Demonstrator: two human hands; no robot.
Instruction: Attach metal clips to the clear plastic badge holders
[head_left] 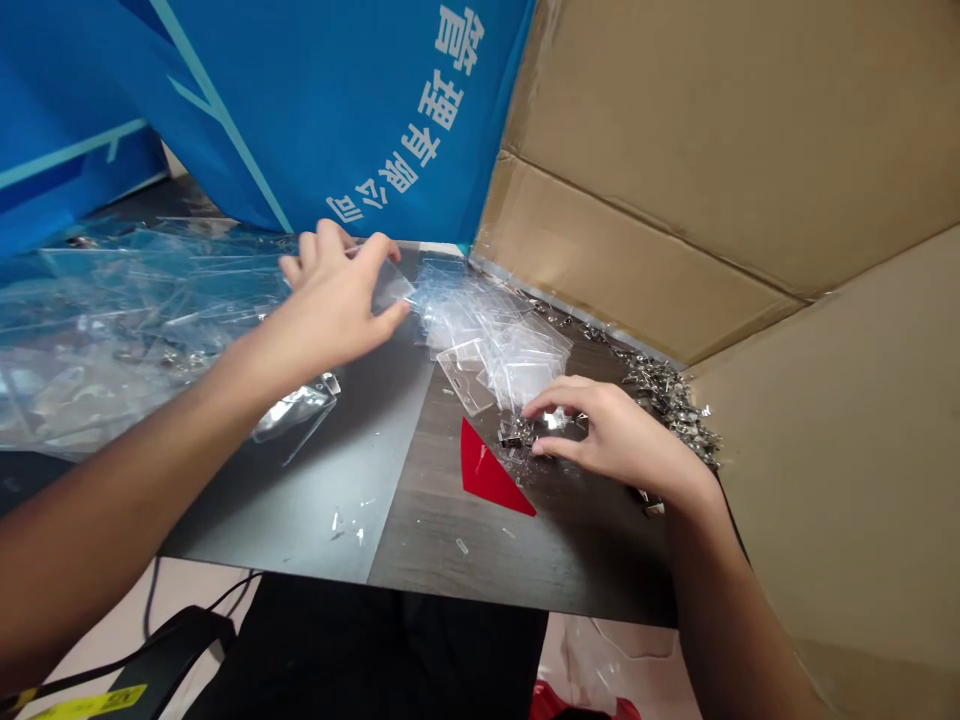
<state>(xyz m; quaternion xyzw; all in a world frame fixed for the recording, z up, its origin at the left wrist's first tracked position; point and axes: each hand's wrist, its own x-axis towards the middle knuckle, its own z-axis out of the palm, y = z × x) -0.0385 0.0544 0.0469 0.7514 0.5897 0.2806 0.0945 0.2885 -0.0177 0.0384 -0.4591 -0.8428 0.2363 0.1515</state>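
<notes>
My left hand [341,285] is over the left side of a loose pile of clear plastic badge holders [480,320]. Its thumb and fingers are around the edges of one clear badge holder [394,287]. Lower and to the right, my right hand [611,435] reaches down to the tabletop, with a gap between thumb and index finger. Just at those fingertips lie small metal clips [514,435] and clear scraps. One badge holder with a slot [465,375] lies at the near edge of the pile. No held thing shows in my right hand.
A big heap of clear plastic sleeves [135,320] covers the table's left. Metal clips [667,400] are heaped along the cardboard [637,230] at right. A red piece [491,470] lies centrally on the dark table [420,540]. Blue printed sheeting [300,110] stands behind.
</notes>
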